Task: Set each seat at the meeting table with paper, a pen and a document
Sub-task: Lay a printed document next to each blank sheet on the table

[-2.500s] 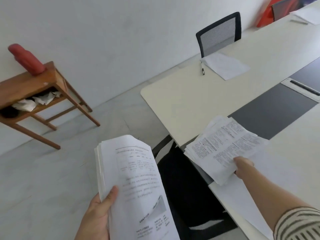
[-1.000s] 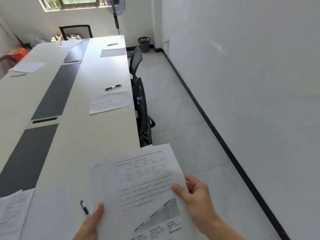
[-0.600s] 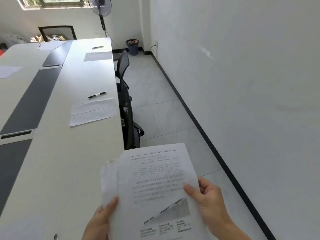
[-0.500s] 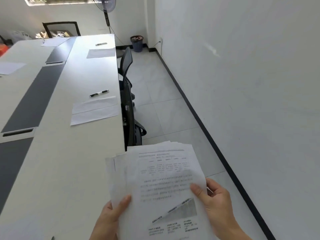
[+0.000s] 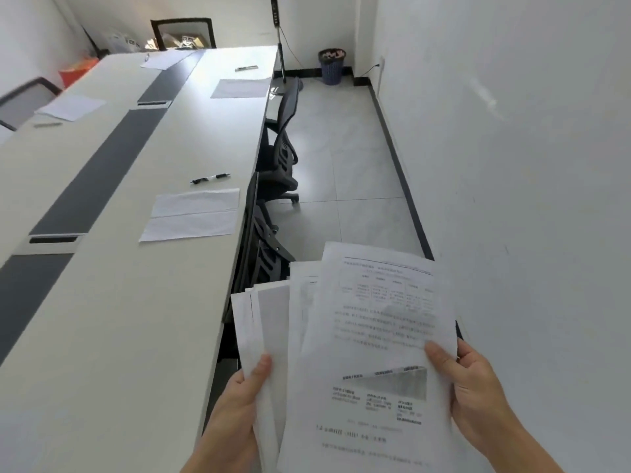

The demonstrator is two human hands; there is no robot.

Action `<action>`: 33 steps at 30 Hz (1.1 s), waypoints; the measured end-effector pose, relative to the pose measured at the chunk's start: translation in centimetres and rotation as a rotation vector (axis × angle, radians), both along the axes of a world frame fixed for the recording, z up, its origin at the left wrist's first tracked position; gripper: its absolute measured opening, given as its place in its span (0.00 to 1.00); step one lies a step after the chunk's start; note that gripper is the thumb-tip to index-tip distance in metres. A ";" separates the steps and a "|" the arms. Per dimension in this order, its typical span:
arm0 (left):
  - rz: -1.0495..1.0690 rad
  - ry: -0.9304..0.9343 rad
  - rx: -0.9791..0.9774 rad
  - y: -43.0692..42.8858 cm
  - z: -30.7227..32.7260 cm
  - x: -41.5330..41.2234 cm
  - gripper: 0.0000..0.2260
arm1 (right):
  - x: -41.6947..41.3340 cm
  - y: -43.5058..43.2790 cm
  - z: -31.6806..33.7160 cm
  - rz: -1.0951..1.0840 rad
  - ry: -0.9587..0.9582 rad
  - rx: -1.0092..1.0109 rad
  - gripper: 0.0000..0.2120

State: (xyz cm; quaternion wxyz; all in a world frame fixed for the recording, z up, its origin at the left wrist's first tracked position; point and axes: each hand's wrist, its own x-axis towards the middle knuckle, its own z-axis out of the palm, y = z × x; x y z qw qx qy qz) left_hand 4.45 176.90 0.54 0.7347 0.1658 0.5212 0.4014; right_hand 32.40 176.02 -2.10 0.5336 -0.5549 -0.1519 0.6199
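Printed text on the top document [image 5: 379, 339]: a small table near the head, paragraphs below, a grey wedge-shaped chart, then captions; all too blurred to read. No brand or label legible anywhere.

Left hand [image 5: 235, 407] closed on the lower left edge of a fanned stack of documents [image 5: 273, 322], thumb on top, fingers hidden beneath. Right hand [image 5: 478, 390] closed on the right edge of the top document, thumb pressed on its face near the chart, fingers curled behind. Top sheet slid toward 2 o'clock off the stack, lower sheets showing at 9 o'clock of it. All held in the air beside the long edge of the white bench [image 5: 112, 336], over the floor.

On the bench at 11 o'clock from the hands: two blank sheets of paper [image 5: 194, 215] overlapping, near the bench edge, and a black-and-white pen [image 5: 210, 178] just beyond them, apart from the paper. Black mesh chair [image 5: 259, 247] tucked against the bench edge beside that place. Farther along, at 12 o'clock: another sheet [image 5: 240, 87] with a pen [image 5: 246, 67] beyond it, and a second chair [image 5: 283, 131] alongside. More sheets [image 5: 70, 107] across the bench at 10 o'clock. Dark waste bin [image 5: 331, 66] in the far corner, fan pole [image 5: 279, 35] beside the bench end.
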 end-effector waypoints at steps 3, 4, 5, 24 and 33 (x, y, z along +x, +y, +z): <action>0.076 0.038 0.012 2.1 0.6 0.7 0.13 | 0.7 3.3 0.1 0.088 0.080 -0.010 0.16; 0.101 0.054 0.003 2.9 0.6 0.7 0.14 | 0.6 4.4 0.1 0.124 0.105 -0.019 0.16; 0.130 0.071 -0.005 3.7 0.6 0.5 0.16 | 0.4 5.5 0.0 0.159 0.121 -0.028 0.16; 0.353 0.007 0.044 25.6 3.7 -9.2 0.17 | -7.0 33.1 0.0 0.421 0.383 -0.185 0.43; 0.669 -0.020 0.042 30.0 4.0 -10.9 0.19 | -12.2 46.2 0.2 0.886 0.396 -0.276 0.34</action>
